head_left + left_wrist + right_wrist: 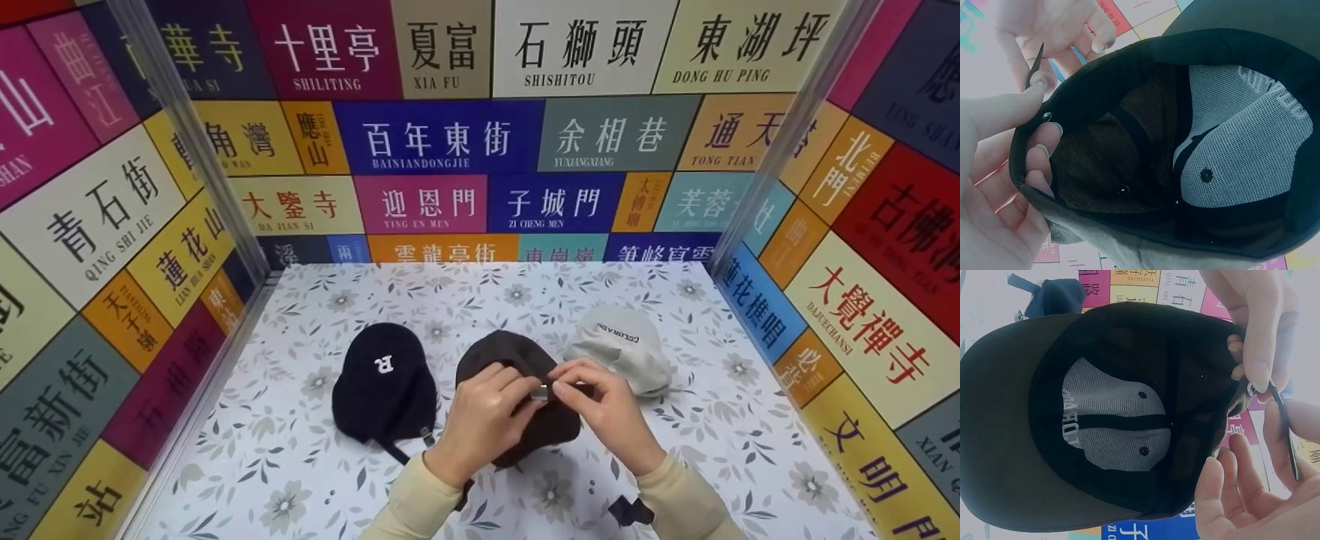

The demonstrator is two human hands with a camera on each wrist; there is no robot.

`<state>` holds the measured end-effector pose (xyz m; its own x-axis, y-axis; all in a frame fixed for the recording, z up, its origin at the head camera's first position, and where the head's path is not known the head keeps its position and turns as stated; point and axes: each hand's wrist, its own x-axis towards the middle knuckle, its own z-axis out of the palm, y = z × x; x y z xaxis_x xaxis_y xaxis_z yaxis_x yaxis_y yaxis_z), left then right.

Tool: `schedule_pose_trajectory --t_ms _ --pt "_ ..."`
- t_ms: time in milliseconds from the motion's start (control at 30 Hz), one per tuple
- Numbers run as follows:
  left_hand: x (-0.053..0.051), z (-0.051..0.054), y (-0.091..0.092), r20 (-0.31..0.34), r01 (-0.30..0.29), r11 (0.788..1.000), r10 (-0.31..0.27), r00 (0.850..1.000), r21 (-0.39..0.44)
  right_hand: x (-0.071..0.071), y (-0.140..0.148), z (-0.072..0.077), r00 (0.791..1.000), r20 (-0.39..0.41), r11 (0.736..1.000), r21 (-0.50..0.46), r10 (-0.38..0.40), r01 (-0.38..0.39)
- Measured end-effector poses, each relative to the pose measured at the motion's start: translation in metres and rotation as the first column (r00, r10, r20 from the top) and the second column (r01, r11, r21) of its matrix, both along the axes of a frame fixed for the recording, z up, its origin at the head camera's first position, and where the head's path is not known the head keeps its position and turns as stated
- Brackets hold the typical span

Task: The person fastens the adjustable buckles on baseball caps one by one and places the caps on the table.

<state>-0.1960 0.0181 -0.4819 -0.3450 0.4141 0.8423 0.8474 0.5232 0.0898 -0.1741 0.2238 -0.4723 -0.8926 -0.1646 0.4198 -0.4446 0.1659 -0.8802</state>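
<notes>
A dark brown cap [491, 351] is between my two hands, its inside facing both wrist cameras, with pale mesh panels [1241, 152] in the lining. My left hand [484, 412] grips the cap's back edge beside a small metal buckle [539, 392], thumb outside and fingertips inside. Between thumb and forefinger, my right hand [611, 416] pinches the narrow dark strap [1285, 424] near that buckle. The right hand's other fingers are loosely bent in the right wrist view. Whether the strap passes through the buckle is hidden by the left thumb.
To the left a black cap [382, 390] with a white letter R lies on the flower-patterned table [300, 450]. A light grey cap [626, 352] lies to the right behind the right hand. Sign-printed walls [442, 135] enclose the back and sides.
</notes>
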Motion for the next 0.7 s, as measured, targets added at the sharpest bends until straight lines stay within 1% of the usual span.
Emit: schedule_pose_trajectory --t_ms 167,300,433,533,700 --pt "-0.003 0.000 -0.001 0.012 -0.018 1.000 0.018 1.000 0.004 0.001 -0.004 0.017 1.000 -0.012 1.000 0.031 -0.001 0.002" --pt "-0.004 0.001 0.000 0.022 -0.021 1.000 0.021 1.000 0.001 -0.001 -0.009 0.020 0.999 -0.035 0.996 0.087 -0.015 0.018" --pt "-0.005 0.000 0.001 0.031 -0.013 1.000 0.013 0.999 0.006 -0.009 -0.008 0.005 0.997 -0.080 0.990 0.137 -0.020 0.031" --pt "-0.006 -0.002 0.001 0.038 -0.009 1.000 0.009 0.999 0.005 -0.016 -0.003 -0.008 0.995 -0.098 0.989 0.145 -0.020 0.034" --pt "-0.009 -0.004 0.002 0.052 -0.003 1.000 0.003 0.999 -0.001 -0.020 0.000 -0.012 0.997 -0.079 0.990 0.139 -0.024 0.035"
